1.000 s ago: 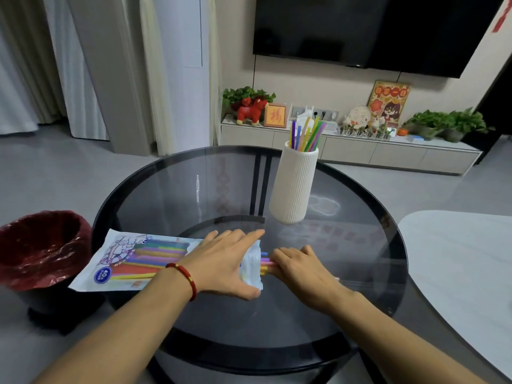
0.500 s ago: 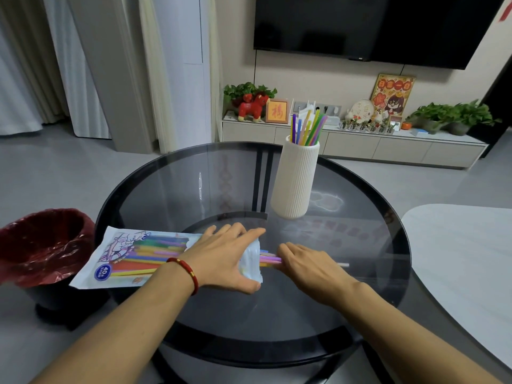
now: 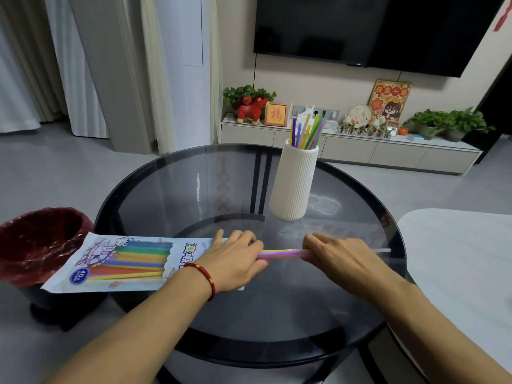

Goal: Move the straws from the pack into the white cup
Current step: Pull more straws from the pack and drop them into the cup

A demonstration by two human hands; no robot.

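Straws (image 3: 279, 254), a small pink and yellow bunch, lie level between both hands, partly out of the straw pack (image 3: 122, 261). Head view: pack lies flat on the round glass counter (image 3: 194, 189), its far end overhanging the counter edge toward a red-lined bin (image 3: 36, 242). Left hand (image 3: 235, 261) presses flat on the pack's open end, fingers spread, gripping nothing. Right hand (image 3: 340, 256) is closed around the bunch's free end. White ribbed cup (image 3: 293, 184) stands upright behind the hands, well apart, with several coloured straws already inside.
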